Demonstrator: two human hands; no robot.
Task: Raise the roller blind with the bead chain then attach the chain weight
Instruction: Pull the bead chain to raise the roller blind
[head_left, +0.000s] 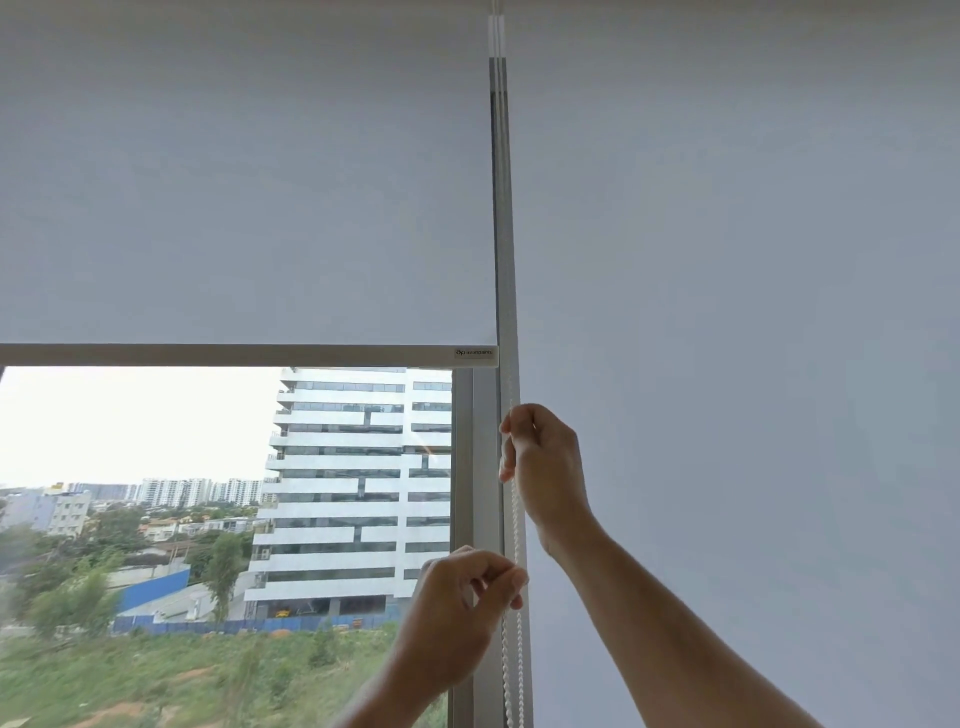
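Gripping hands: right hand (540, 457) pinched shut on bead chain (515, 519); left hand (462, 608) lower, fingers closed around it.
Chain place: beside window frame (462, 467).
Roller blind (244, 208): partly raised.
Label (474, 353): "asianpaints".

Bright window (156, 415), grey window frame (462, 467), white high-rise (353, 483) outside, green scrubland (156, 675), hazy daylight

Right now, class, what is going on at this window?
A person is working the white bead chain of the left roller blind with both hands. The right hand pinches it higher up, the left hand lower down. The blind's bottom bar hangs partway up the window. No chain weight is visible.
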